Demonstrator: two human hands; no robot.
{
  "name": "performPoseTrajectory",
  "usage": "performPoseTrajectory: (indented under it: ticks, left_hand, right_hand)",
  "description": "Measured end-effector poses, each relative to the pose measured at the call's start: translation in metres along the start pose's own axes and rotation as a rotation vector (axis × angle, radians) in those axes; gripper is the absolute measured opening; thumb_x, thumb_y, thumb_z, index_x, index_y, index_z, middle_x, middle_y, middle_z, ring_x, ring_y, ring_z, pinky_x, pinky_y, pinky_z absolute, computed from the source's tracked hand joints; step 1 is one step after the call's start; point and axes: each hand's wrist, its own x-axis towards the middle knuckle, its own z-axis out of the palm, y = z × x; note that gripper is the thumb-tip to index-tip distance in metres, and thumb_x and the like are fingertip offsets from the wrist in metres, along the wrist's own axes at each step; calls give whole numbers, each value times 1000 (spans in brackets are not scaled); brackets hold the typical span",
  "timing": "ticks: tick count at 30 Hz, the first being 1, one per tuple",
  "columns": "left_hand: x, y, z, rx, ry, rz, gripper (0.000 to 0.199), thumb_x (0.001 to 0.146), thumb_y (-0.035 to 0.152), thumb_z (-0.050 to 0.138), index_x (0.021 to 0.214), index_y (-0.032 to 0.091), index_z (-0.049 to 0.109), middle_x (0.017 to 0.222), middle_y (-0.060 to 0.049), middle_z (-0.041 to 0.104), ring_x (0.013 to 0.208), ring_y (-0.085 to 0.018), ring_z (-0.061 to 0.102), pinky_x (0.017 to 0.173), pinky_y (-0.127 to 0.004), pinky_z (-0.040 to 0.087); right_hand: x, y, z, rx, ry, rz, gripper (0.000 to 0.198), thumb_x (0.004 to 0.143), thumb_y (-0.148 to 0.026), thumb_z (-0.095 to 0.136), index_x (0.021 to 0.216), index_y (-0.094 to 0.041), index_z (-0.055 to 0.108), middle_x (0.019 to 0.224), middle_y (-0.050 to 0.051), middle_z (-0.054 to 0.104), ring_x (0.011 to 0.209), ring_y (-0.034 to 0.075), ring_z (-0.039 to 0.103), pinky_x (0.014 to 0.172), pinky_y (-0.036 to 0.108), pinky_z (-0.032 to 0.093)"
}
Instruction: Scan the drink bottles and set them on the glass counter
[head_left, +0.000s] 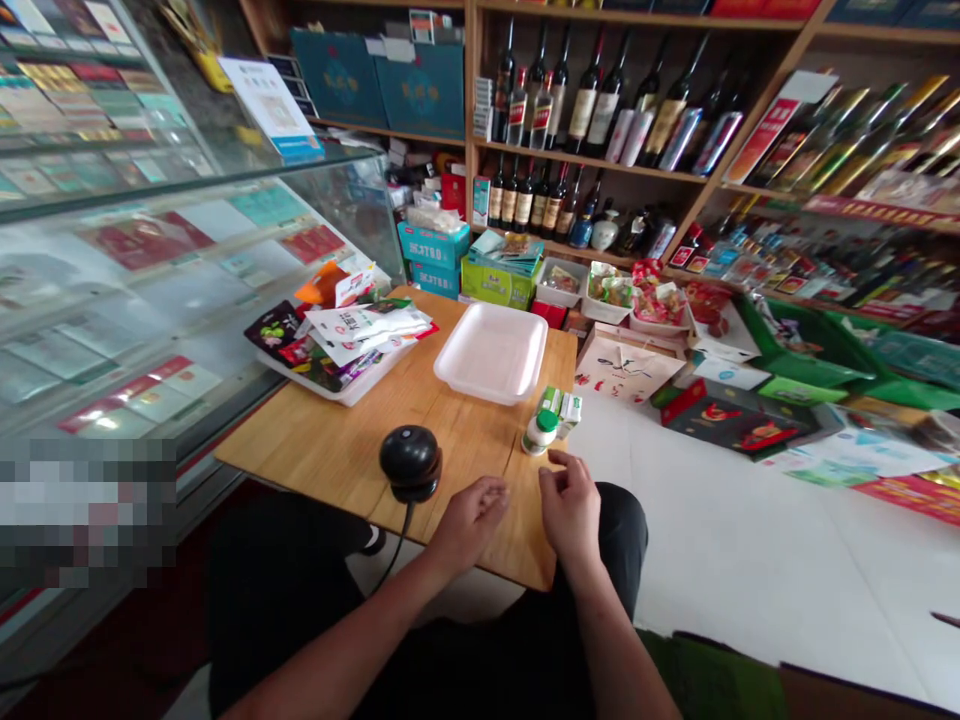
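Note:
My left hand (469, 520) rests near the front of the wooden table (322, 450), its fingers loosely curled in with nothing visible in them. To its left stands a black rounded device (410, 462) with a cable, like a desktop scanner. My right hand (574, 505) is over the table's right edge, fingers bent and thumb apart, holding nothing. Just beyond it are a small white bottle (538, 442) with a green cap and a green-and-white box (568, 410). Farther back lies a white plastic tray (491, 352); at left, a second white tray (351, 392) holds several snack packets (360, 330).
A glass display counter (225, 270) runs along the left. Behind the table are turquoise cartons (433, 245) and a green box (495, 283). Shelves of wine bottles (585, 90) line the back wall. Right of the table, a paper bag (630, 362) and several boxes (739, 415) stand on the floor.

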Motion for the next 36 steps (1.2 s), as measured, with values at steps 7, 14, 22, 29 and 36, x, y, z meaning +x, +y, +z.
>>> performPoseTrajectory:
  ticks: [7,14,22,29,36]
  left_hand:
    - [26,-15,16,23,-13,-12,42,99,45,58,127,14,63,130,-13,66,113,-22,65,99,-35,51]
    - [45,-34,14,12,20,-22,47,98,50,58,129,15,61,134,-16,63,115,-25,65,102,-41,50]
    - [50,-17,4,-245,49,-47,42,95,47,61,121,14,58,127,-16,67,118,-26,65,106,-45,47]
    - [47,18,-12,-417,136,-74,43,88,35,70,122,12,60,124,-16,68,114,-25,66,106,-43,49]
    - [43,49,-50,-257,208,56,45,91,36,68,131,16,59,129,-14,67,119,-26,65,107,-43,50]
  right_hand:
    - [60,7,12,-94,-18,-125,46,93,-34,57,135,-16,60,135,14,58,73,14,60,81,35,54]
    - [74,9,25,-291,-115,-61,41,90,-36,58,127,-20,62,117,10,62,90,24,62,77,36,50]
    - [66,9,13,86,-64,216,44,83,-51,70,111,-18,64,89,6,68,76,23,66,73,38,55]
    - [62,-10,6,492,-43,339,49,81,-53,76,108,-14,61,80,1,65,57,14,60,56,32,57]
    - [69,-44,18,626,-29,300,48,81,-49,77,110,-13,61,85,3,66,60,13,62,58,32,60]
